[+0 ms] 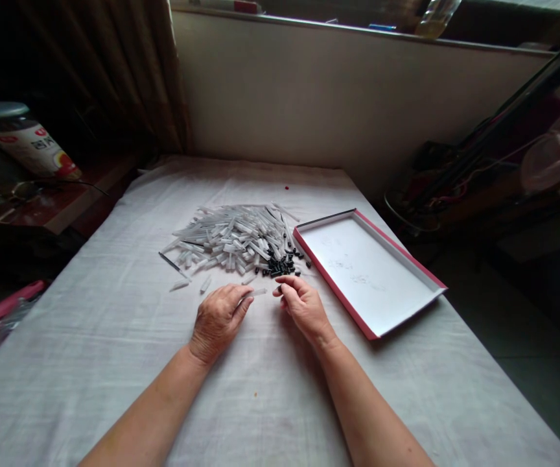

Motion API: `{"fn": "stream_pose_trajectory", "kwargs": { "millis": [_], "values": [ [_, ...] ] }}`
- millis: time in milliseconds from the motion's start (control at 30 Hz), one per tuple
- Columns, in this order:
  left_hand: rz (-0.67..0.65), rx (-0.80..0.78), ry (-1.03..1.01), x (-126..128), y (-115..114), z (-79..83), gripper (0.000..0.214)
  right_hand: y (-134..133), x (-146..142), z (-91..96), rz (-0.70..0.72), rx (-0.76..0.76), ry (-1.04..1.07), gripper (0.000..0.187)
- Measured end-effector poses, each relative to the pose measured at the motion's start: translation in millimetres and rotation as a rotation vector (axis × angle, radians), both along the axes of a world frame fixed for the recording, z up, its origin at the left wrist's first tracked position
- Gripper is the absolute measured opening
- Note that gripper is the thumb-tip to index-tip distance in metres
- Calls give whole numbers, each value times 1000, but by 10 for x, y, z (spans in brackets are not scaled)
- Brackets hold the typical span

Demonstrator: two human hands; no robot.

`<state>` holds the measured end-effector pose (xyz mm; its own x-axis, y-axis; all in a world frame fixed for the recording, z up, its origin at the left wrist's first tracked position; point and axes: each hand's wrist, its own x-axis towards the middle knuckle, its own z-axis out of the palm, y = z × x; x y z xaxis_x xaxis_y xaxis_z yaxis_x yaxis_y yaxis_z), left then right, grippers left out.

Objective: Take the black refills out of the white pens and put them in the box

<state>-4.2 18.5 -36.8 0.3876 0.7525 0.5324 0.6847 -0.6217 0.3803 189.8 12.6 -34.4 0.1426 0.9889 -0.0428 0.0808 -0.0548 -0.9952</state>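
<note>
A heap of short clear plastic tubes [231,239] lies on the white cloth, with a cluster of small black caps [280,264] at its near right edge. My left hand [218,320] pinches one clear tube [259,292] by its end, pointing it to the right. My right hand [302,305] is closed in a pinch on a small black cap [279,288], held just off the tube's free end. Both hands rest low over the cloth, in front of the heap.
A shallow white box lid with red rim [409,263] lies to the right, near the table edge. A few loose tubes [179,285] and a thin dark rod [169,261] lie left of the heap. A jar [27,139] stands on a side shelf at left.
</note>
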Motion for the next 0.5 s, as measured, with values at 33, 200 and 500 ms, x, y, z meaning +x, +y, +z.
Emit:
{"fn": "stream_pose_trajectory", "kwargs": {
  "millis": [33, 200, 500],
  "values": [
    [-2, 4, 4, 2, -1, 2, 21, -23, -7, 0, 6, -37, 107, 32],
    [-3, 29, 11, 4, -8, 0, 22, -45, 6, 37, 1, -101, 351, 36],
    [-9, 43, 16, 11, -12, 26, 20, -24, 15, 24, 116, -50, 242, 20]
  ]
}}
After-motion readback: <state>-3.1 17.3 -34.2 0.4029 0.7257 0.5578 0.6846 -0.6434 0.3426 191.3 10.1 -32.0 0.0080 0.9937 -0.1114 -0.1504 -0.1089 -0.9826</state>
